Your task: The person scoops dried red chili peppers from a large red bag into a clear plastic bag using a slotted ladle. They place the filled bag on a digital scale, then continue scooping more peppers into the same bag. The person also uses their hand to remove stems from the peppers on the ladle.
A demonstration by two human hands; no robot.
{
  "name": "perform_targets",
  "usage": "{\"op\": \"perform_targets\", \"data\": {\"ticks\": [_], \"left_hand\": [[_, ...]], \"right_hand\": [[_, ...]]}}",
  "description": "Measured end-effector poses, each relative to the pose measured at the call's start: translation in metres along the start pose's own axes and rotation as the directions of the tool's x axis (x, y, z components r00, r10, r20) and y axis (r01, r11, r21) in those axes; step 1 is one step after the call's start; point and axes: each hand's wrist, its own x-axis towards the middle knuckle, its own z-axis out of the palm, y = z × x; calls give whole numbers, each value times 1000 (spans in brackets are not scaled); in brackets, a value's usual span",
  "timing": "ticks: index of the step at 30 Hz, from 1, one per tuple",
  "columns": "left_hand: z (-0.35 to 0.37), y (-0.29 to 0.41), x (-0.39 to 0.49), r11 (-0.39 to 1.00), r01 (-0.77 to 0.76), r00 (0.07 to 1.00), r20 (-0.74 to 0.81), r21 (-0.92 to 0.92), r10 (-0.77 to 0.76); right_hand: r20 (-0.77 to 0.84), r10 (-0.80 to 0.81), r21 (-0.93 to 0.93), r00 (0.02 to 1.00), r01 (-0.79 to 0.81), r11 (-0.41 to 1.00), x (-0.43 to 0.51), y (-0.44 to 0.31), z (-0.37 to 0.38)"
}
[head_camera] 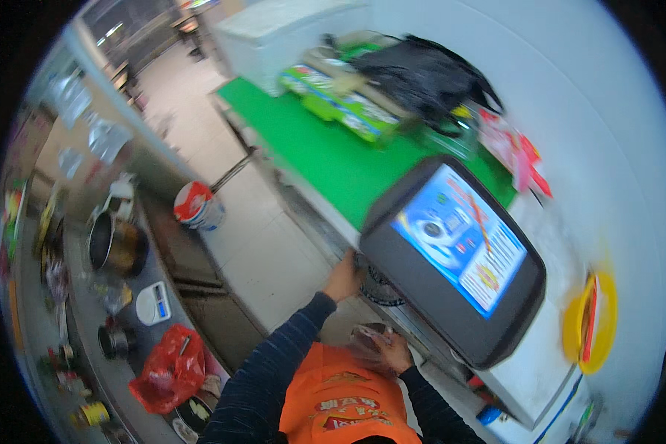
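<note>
A dark countertop appliance [399, 266] with rounded corners and a printed sticker on its top stands at the counter's front edge. My left hand [345, 280] reaches to its front; the fingertips are partly hidden, so I cannot tell whether they grip it. Beneath that front edge shows a dark round part [380, 288], blurred. Low in front of my orange apron [349, 388], my right hand [394, 351] holds a clear plastic bag [366, 343] with something dark in it.
Behind the appliance, a green counter top [288, 133] carries a black bag [416, 72] and green packages [338, 105]. A yellow basket [608, 333] is at right. Across the aisle are a pot [127, 247], a digital scale [147, 305] and a red plastic bag [169, 369]. A bucket [205, 213] stands nearby.
</note>
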Motion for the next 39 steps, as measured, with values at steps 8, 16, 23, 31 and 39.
{"op": "perform_targets", "data": {"ticks": [8,16,23,31,39], "left_hand": [[-169,-74,-124,782,353,726,-377,-513,-575],[-304,-180,-224,597,-105,208,-604,-796,-769],[-392,-254,-301,599,-327,-164,-581,-731,-798],[-441,-327,-348,608,-420,-508,-380,-674,-773],[-449,-356,-349,597,-438,-611,-265,-672,-746]], "right_hand": [[-180,-138,183,974,171,968,122,-26,39],[36,-147,156,988,140,978,254,-171,79],[232,-414,40,881,416,908,346,-342,142],[608,-277,89,744,283,955,424,-520,229],[845,-215,12,489,385,923,494,-582,287]]}}
